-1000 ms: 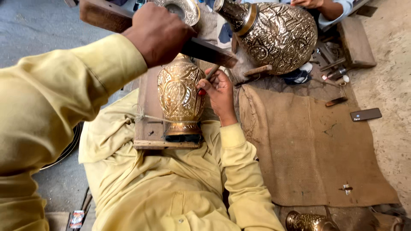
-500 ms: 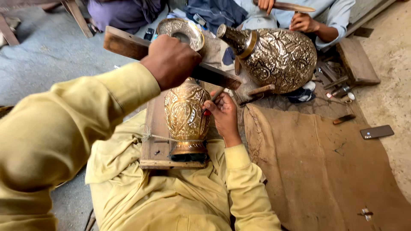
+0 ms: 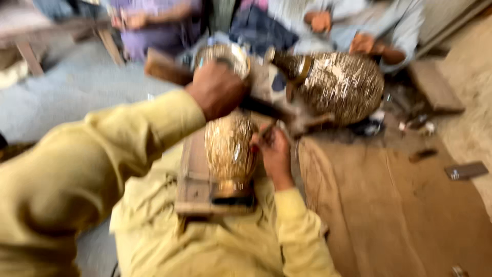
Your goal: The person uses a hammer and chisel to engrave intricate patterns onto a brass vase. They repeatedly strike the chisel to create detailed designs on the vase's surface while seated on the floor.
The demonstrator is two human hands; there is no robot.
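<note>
head view, blurred: the left hand (image 3: 218, 95) is fisted round a wooden mallet (image 3: 169, 69), raised over the brass vase (image 3: 230, 154) — mid-strike in chasing its surface, i judge. the right hand (image 3: 274, 151) pinches a slim punch (image 3: 266, 131) against the vase's side. the vase lies on a wooden block (image 3: 192, 179) in the lap, its long axis running away from the person, mouth farthest. next calls for a square, controlled blow.

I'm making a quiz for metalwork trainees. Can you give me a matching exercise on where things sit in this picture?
Things:
1. left hand
2. right hand
3. small brass vase
4. big engraved vase

Places:
A. lying on its side by the co-workers
B. raised, gripping a wooden mallet
C. resting on a wooden block on the lap
D. holding a thin tool against the vase

Pairs: 1-B, 2-D, 3-C, 4-A
</note>
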